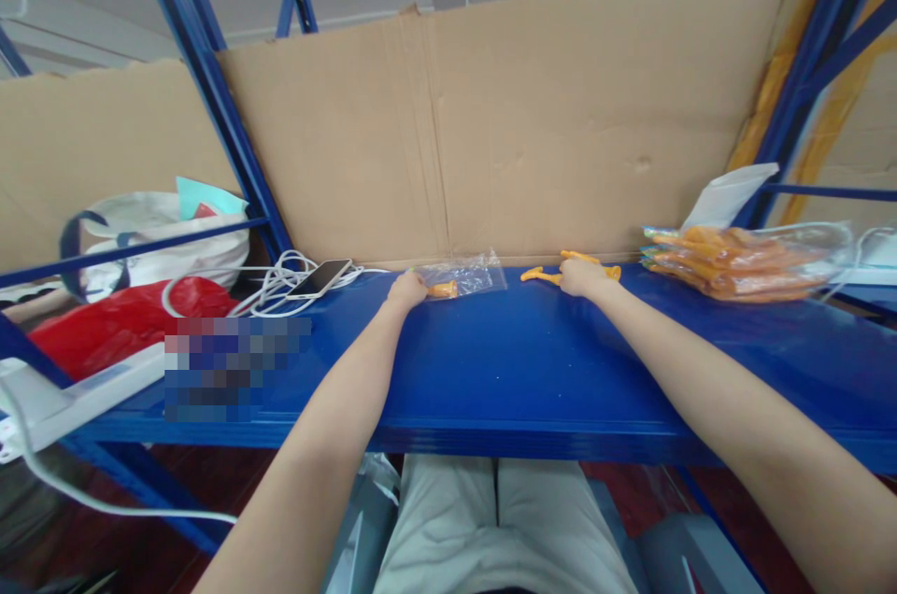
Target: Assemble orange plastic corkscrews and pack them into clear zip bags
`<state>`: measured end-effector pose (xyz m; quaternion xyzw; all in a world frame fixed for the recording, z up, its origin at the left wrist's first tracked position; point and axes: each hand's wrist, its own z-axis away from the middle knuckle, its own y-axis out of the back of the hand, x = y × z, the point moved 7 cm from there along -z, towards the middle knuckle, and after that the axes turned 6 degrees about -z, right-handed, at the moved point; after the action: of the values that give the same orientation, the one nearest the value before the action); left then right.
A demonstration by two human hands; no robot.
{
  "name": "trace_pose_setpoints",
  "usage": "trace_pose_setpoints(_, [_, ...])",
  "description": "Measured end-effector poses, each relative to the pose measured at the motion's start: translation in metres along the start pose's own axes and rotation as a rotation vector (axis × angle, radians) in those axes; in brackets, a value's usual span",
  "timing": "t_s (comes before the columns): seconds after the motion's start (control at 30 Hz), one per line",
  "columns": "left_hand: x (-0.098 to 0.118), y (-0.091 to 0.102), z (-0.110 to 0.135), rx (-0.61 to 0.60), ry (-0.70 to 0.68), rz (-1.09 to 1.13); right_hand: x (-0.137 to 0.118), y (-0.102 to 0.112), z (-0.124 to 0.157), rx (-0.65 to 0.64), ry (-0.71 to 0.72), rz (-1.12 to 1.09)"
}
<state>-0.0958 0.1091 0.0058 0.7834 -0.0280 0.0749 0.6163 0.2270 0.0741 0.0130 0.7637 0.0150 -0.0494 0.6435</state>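
Both my arms reach out over a blue metal shelf [533, 360]. My left hand [406, 288] is closed at the near end of a small clear plastic bag [468, 276] that has an orange piece inside, and pinches it. My right hand [578, 276] is closed over a few loose orange plastic pieces [539, 275] lying on the shelf by the cardboard wall. The fingers of both hands are mostly hidden behind the knuckles.
A stack of clear bags filled with orange pieces [743, 262] lies at the right. A phone [320, 277] with white cables [270, 281] sits left of my hands. A cardboard sheet [533, 127] backs the shelf. A white tote [158, 239] and red bag [112, 323] are at the left.
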Motion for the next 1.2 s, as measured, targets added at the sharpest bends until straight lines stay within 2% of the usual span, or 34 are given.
trace_pose_setpoints(0.23, [-0.006, -0.002, -0.005, 0.012, 0.032, 0.142, -0.013, -0.003, 0.005, -0.061, 0.073, -0.076])
trace_pose_setpoints(0.33, [-0.006, -0.004, -0.006, 0.007, 0.023, 0.186, -0.015, 0.003, 0.004, 0.015, 0.097, -0.176])
trace_pose_setpoints(0.4, [-0.005, -0.004, -0.006, 0.015, 0.004, 0.202, -0.014, 0.008, 0.001, 0.077, 0.092, -0.327])
trace_pose_setpoints(0.57, [-0.003, -0.007, -0.008, 0.008, -0.007, 0.231, -0.011, 0.015, -0.002, 0.151, 0.005, -0.888])
trace_pose_setpoints(0.63, [-0.003, -0.009, -0.009, -0.001, -0.010, 0.235, -0.015, 0.017, 0.000, 0.145, 0.016, -1.062])
trace_pose_setpoints(0.7, [-0.003, -0.010, -0.009, -0.012, -0.018, 0.241, -0.024, 0.018, 0.003, 0.074, 0.080, -1.180])
trace_pose_setpoints(0.83, [-0.001, -0.008, -0.007, -0.019, -0.030, 0.248, -0.040, 0.016, 0.011, -0.096, 0.220, -1.185])
trace_pose_setpoints(0.93, [0.000, -0.007, -0.005, -0.025, -0.031, 0.245, -0.043, 0.011, 0.014, -0.146, 0.249, -1.126])
trace_pose_setpoints(1.0, [0.001, -0.007, -0.004, -0.034, -0.029, 0.245, -0.041, 0.008, 0.013, -0.135, 0.221, -1.104])
trace_pose_setpoints(1.2, [0.002, -0.006, -0.003, -0.034, -0.037, 0.192, -0.026, 0.010, 0.006, 0.013, 0.042, -1.062])
